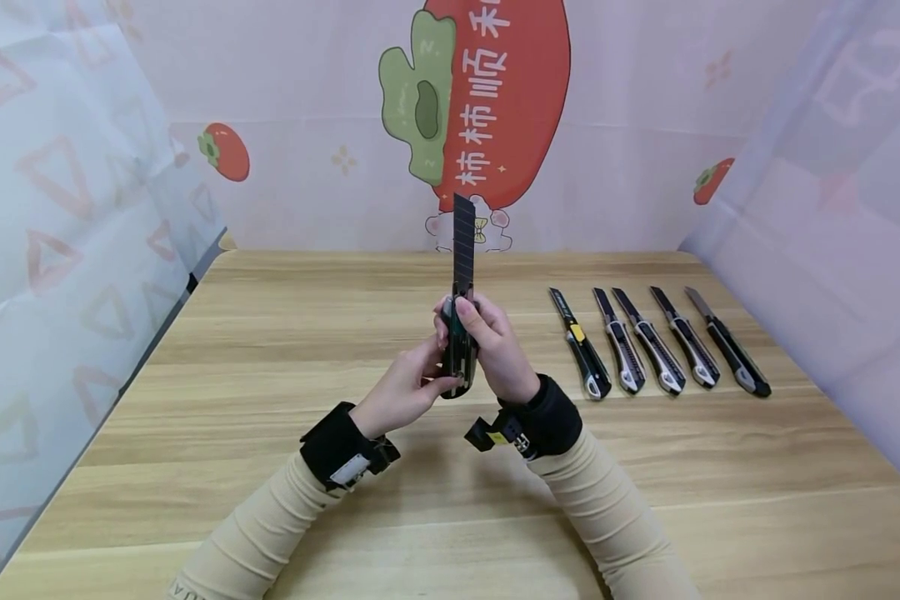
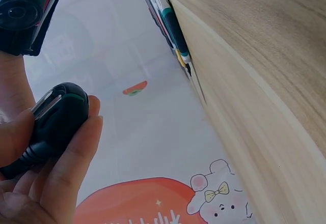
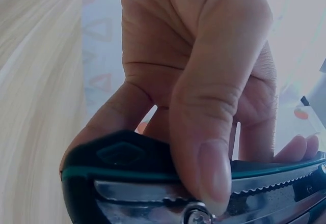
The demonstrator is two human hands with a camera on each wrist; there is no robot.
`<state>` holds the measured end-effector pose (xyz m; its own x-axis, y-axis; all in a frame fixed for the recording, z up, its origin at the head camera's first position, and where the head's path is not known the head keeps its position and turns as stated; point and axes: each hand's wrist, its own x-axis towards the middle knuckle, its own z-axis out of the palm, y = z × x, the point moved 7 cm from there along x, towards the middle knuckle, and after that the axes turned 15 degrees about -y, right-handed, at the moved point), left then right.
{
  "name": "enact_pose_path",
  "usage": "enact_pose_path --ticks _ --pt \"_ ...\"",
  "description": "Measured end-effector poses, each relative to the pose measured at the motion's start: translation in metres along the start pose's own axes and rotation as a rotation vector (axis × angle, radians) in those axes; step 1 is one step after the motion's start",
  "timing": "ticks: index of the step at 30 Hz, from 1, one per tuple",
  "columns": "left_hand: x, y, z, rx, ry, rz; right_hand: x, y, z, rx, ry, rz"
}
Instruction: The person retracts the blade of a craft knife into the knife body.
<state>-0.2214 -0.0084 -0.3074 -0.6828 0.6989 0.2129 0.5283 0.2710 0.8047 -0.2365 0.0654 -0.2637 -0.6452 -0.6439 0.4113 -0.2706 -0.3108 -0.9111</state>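
Observation:
Upright above the middle of the table, a large snap-off utility knife (image 1: 463, 242) has its dark segmented blade extended upward. Its handle is black and dark green. My right hand (image 1: 506, 354) grips the upper handle, and in the right wrist view its thumb (image 3: 214, 173) lies on the metal channel beside a round metal knob (image 3: 197, 216). My left hand (image 1: 401, 390) pinches the lower end of the handle between thumb and fingers. The left wrist view shows the rounded handle end (image 2: 63, 114) in these fingers. The palms hide part of the handle.
Several utility knives lie in a row to the right on the wooden table (image 1: 307, 308): one with a yellow slider (image 1: 579, 343), silver-and-black ones (image 1: 651, 343) and a dark one (image 1: 735, 354) at the end. Printed cloth (image 1: 307, 100) hangs behind and on both sides.

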Motion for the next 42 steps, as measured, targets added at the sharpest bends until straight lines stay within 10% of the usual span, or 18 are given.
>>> enact_pose_path --ticks 31,42 --pt "0.001 -0.010 -0.001 -0.052 -0.017 -0.038 0.001 0.008 -0.003 -0.023 -0.004 0.034" --pt "0.000 -0.007 -0.003 -0.018 -0.003 -0.037 0.002 0.006 -0.002 -0.088 -0.141 0.027"
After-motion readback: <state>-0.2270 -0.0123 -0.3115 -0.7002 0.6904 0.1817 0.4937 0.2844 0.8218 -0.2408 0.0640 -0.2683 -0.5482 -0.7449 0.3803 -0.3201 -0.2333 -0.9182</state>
